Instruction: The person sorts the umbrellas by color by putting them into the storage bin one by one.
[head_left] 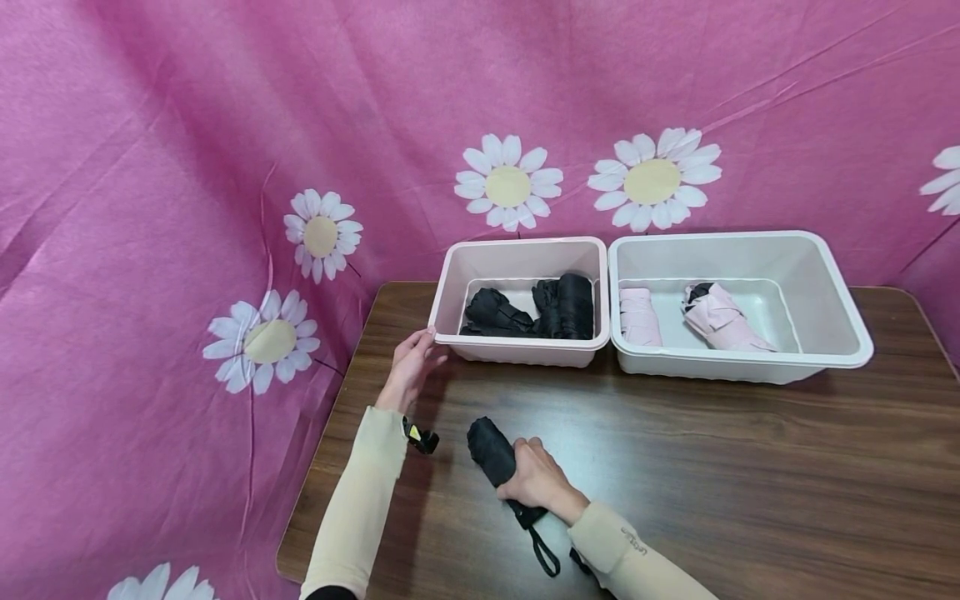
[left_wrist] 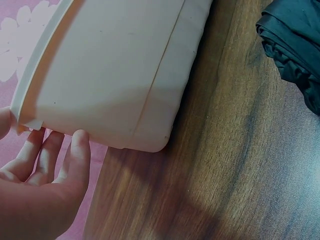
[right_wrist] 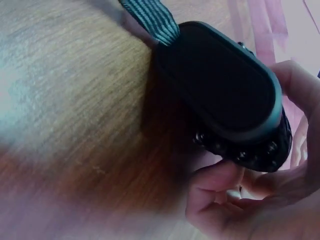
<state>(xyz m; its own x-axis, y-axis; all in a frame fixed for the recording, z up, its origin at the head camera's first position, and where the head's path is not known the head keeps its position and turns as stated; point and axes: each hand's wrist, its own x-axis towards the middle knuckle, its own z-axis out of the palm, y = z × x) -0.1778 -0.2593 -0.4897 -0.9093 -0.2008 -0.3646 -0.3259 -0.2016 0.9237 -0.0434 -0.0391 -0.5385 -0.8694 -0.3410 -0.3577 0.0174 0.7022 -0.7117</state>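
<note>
My right hand point(head_left: 536, 477) grips a folded black umbrella point(head_left: 491, 450) over the front part of the table. In the right wrist view, the flat handle end of the umbrella point(right_wrist: 220, 80) shows with its wrist strap point(right_wrist: 152, 20), and fingers curl around the body. At the front left corner of the smaller pale bin point(head_left: 525, 352), my left hand point(head_left: 411, 362) holds the rim. In the left wrist view, the thumb lies at the rim and the other fingers sit beneath it against the wall. Inside that bin lie black folded umbrellas point(head_left: 575, 308).
A larger white bin point(head_left: 742, 367) stands right beside the smaller one. It holds a pink rolled bundle point(head_left: 639, 318) and a pink folded umbrella point(head_left: 723, 321). Both bins are at the back of the brown wooden table point(head_left: 675, 467), against a pink flowered cloth point(head_left: 412, 100).
</note>
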